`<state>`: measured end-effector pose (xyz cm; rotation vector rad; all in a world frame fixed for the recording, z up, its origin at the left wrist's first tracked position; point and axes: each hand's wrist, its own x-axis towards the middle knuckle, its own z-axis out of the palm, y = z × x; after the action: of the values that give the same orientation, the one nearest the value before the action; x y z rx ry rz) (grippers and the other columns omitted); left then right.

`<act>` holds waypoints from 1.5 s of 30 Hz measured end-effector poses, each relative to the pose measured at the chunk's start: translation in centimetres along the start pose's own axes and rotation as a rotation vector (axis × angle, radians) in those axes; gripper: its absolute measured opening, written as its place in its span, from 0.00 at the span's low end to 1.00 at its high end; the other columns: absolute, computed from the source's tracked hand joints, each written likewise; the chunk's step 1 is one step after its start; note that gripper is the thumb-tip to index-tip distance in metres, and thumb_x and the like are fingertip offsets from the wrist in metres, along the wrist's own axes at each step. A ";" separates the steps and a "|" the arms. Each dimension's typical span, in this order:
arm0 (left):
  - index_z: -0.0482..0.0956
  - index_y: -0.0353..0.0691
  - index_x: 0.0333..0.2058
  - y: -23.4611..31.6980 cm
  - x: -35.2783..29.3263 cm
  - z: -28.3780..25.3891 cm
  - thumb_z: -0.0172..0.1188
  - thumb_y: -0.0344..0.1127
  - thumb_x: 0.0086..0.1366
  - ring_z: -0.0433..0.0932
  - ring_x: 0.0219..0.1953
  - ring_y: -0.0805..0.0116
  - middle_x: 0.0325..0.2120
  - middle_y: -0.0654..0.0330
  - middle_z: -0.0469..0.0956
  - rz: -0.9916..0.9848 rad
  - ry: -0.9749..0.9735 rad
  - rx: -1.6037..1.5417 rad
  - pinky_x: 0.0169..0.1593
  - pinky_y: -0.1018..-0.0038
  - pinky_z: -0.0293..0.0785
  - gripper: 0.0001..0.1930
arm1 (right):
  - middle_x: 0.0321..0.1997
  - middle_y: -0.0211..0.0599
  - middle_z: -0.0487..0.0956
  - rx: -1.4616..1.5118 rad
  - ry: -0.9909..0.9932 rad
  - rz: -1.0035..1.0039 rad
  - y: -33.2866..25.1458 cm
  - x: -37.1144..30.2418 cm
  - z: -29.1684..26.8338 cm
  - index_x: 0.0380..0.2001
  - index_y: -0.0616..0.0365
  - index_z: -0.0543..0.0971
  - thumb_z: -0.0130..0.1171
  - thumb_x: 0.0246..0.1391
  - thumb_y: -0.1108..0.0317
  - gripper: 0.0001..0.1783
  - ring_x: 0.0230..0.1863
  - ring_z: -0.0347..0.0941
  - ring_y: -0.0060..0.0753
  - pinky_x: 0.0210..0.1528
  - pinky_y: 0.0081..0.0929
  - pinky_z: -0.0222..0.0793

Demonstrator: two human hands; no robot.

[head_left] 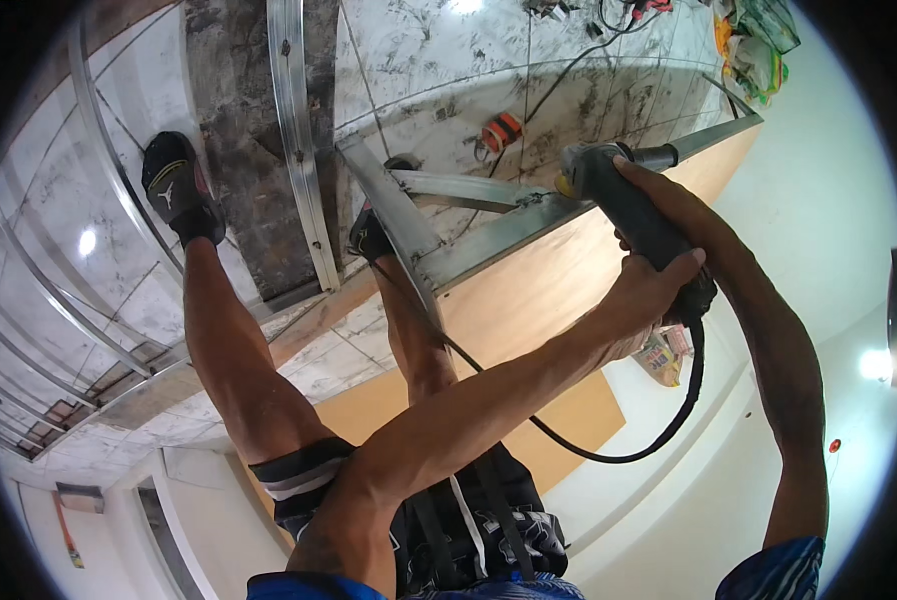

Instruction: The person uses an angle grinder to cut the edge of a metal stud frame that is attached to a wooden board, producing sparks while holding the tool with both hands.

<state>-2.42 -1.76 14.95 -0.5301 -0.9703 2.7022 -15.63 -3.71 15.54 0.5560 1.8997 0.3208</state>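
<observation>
Both my hands are on a dark angle grinder (637, 222). My left hand (654, 285) is wrapped round the rear of its body, close to where the black cord (609, 458) comes out. Farther forward, my right hand (677, 207) grips the body behind the head, and a black side handle (657, 157) sticks out to the right. The grinder's head, with a bit of yellow at the disc, meets a welded joint on a grey metal frame (509, 238). That frame edges a tan board (539, 300). Whether the disc touches the metal, I cannot tell.
An orange-and-black object (502, 131), perhaps a tape measure, lies on the smudged tile floor (429, 120). Metal rails (304, 150) run along the left, beside my feet. Bags (759, 60) sit at the far right. The cord loops below my left forearm and past my leg.
</observation>
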 end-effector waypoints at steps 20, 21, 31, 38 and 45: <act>0.69 0.33 0.44 1.4 1.0 -1.2 0.60 0.42 0.67 0.83 0.32 0.62 0.32 0.53 0.79 0.012 0.027 -0.176 0.36 0.69 0.85 0.18 | 0.21 0.37 0.76 -0.017 -0.097 0.039 -0.7 3.5 0.2 0.36 0.59 0.76 0.52 0.58 0.35 0.32 0.17 0.73 0.29 0.19 0.27 0.71; 0.68 0.33 0.45 1.4 1.1 -1.4 0.60 0.42 0.67 0.83 0.32 0.61 0.32 0.53 0.79 0.009 0.027 -0.188 0.36 0.69 0.85 0.18 | 0.21 0.37 0.76 -0.012 -0.102 0.039 -0.8 3.6 0.3 0.35 0.59 0.76 0.52 0.58 0.35 0.32 0.17 0.73 0.29 0.19 0.27 0.71; 0.70 0.34 0.44 1.7 1.3 -1.3 0.58 0.47 0.67 0.82 0.31 0.66 0.32 0.57 0.78 0.004 0.043 -0.232 0.33 0.71 0.82 0.20 | 0.22 0.39 0.76 -0.110 -0.123 0.040 -1.9 4.2 0.2 0.35 0.60 0.76 0.52 0.56 0.33 0.35 0.18 0.74 0.31 0.20 0.28 0.72; 0.71 0.34 0.43 1.8 0.8 -1.3 0.58 0.47 0.68 0.82 0.31 0.66 0.32 0.56 0.79 0.004 0.049 -0.200 0.35 0.69 0.83 0.19 | 0.22 0.38 0.76 -0.112 -0.110 0.005 -1.7 3.8 0.3 0.39 0.60 0.76 0.51 0.58 0.34 0.35 0.19 0.73 0.30 0.20 0.29 0.71; 0.71 0.32 0.42 1.8 0.8 -1.8 0.59 0.46 0.67 0.82 0.31 0.65 0.32 0.56 0.79 0.011 0.071 -0.223 0.36 0.69 0.84 0.20 | 0.23 0.37 0.75 -0.141 -0.120 -0.007 -1.5 4.9 0.4 0.40 0.60 0.76 0.50 0.59 0.35 0.33 0.19 0.73 0.30 0.19 0.27 0.71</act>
<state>-2.62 -1.84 12.33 -0.6690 -1.2602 2.5797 -17.07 -2.44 10.80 0.4639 1.7477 0.4042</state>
